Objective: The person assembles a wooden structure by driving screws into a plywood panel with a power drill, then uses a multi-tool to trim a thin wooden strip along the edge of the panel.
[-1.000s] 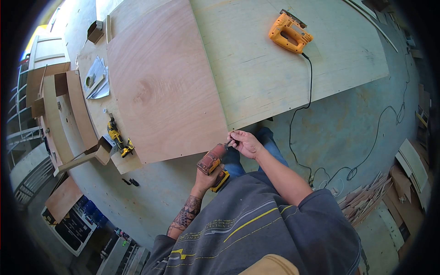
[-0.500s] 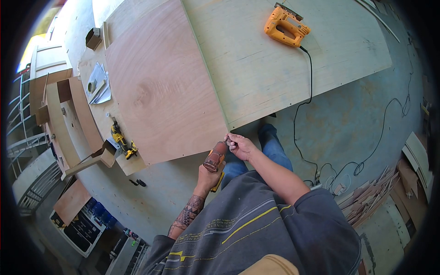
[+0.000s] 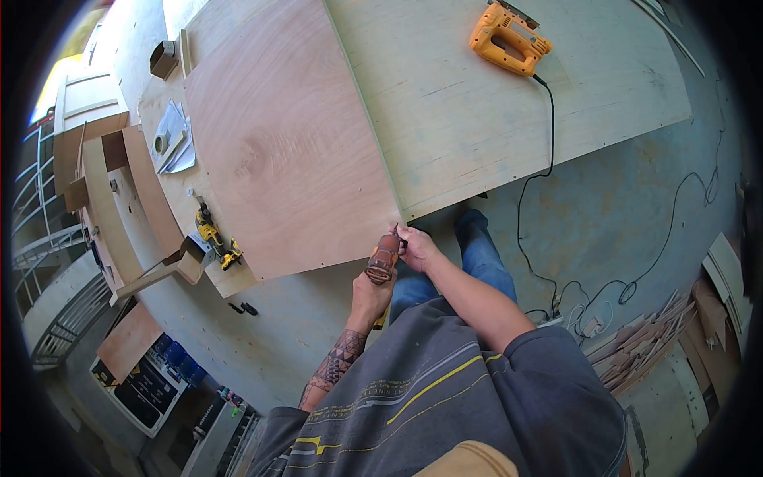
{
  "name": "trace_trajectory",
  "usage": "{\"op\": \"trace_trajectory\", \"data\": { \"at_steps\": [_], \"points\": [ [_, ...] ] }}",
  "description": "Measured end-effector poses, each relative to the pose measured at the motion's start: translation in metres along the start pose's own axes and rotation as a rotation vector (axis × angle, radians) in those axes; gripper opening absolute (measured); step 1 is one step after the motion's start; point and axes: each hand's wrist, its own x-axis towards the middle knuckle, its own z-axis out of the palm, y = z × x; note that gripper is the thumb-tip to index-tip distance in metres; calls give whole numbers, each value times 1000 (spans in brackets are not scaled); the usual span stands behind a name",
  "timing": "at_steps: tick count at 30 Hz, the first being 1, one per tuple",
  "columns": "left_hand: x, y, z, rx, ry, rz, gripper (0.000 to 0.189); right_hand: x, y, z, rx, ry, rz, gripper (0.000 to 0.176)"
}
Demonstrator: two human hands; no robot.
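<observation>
2 hands on drill (image 3: 384, 259): L hand (image 3: 370, 296) clamps grip, R hand (image 3: 417, 248) pinches chuck, nr plywood (image 3: 286, 143).

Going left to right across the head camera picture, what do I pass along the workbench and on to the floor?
papers with tape roll → yellow cordless tool → reddish plywood sheet → drill → orange jigsaw → wood scraps pile
</observation>
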Motion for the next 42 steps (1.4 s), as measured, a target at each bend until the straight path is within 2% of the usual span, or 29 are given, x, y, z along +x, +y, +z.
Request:
{"op": "trace_trajectory", "data": {
  "at_steps": [2, 4, 11, 13, 14, 16, 17, 19, 23, 25, 28, 30, 33, 40, 42],
  "points": [
    [2, 2, 2, 11, 7, 6, 39, 13, 6, -12, -3, -13, -27, 14],
    [2, 6, 3, 22, 13, 12, 39, 22, 8, -23, -61, -58, -17, 24],
    [4, 16, 3, 2, 0, -27, 38, 22, 4, -16, -82, -30, -22, 24],
    [7, 13, 6, 15, 0, -31, 38, 7, -3, -2, -31, 30, -26, 13],
    [9, 15, 7, 24, 2, -43, 37, 8, -1, -5, -27, 30, -25, 13],
    [10, 18, 9, 35, 5, -56, 37, 7, 1, -15, -310, 111, -97, 13],
    [10, 23, 8, 50, -1, -76, 37, 1, 0, -17, -308, 108, -95, 13],
    [10, 24, 10, 68, -5, -96, 37, -15, -8, -19, -606, 162, -127, 15],
    [15, 28, 15, 64, 51, -81, 36, -42, -18, -36, -645, 162, -80, 14],
    [16, 33, 18, 64, 66, -83, 38, -48, -20, -57, -543, 44, -63, 17],
    [20, 27, 24, 77, 84, -72, 48, -60, -28, -62, -474, -5, 4, 23],
    [22, 29, 24, 135, 35, -45, 58, -62, -33, -65, -531, -48, 10, 24],
    [22, 41, 22, 103, -12, -142, 50, -73, -45, -56, -605, -124, 37, 23],
    [32, 21, 35, 90, 3, -104, 50, -87, -56, -43, -608, -220, 107, 16],
    [35, 19, 39, -12, -7, -181, 48, -83, -54, -48, -662, -232, 92, 16]
  ]
}}
